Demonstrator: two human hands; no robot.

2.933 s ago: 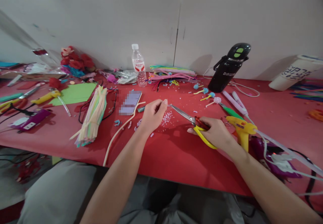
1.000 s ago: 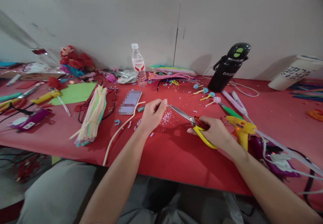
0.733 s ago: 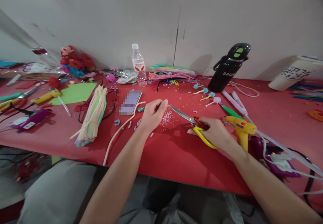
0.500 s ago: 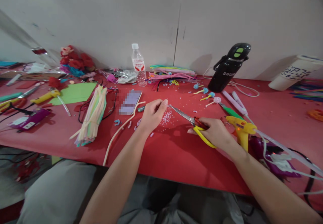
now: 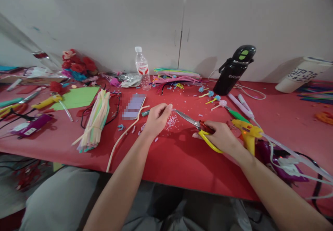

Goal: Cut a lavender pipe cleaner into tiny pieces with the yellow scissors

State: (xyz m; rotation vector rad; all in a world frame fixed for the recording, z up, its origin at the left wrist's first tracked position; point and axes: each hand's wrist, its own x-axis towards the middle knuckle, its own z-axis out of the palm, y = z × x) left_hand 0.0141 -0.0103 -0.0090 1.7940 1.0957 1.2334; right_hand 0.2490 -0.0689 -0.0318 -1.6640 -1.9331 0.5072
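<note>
My right hand (image 5: 221, 135) grips the scissors (image 5: 189, 118), which have yellow and red handles. Their blades point left, with the tips just beside the fingertips of my left hand (image 5: 158, 118). That hand is closed in a pinch; whatever lies between thumb and finger is too small to make out. Beneath the blade tips, small pale purple clippings (image 5: 171, 122) are scattered on the red table (image 5: 179, 161). A long cream strip (image 5: 119, 139) curves to the left of my left forearm.
A phone (image 5: 134, 107) and a bundle of pale strips (image 5: 95, 121) lie left. Behind stand a clear bottle (image 5: 143, 69) and a black bottle (image 5: 231, 73). At right are a yellow glue gun (image 5: 248, 132), a flat iron (image 5: 241, 106) and small pom-pom stems (image 5: 214, 99).
The view has shifted very slightly. Both hands and the scissors keep nearly the same positions over the clippings.
</note>
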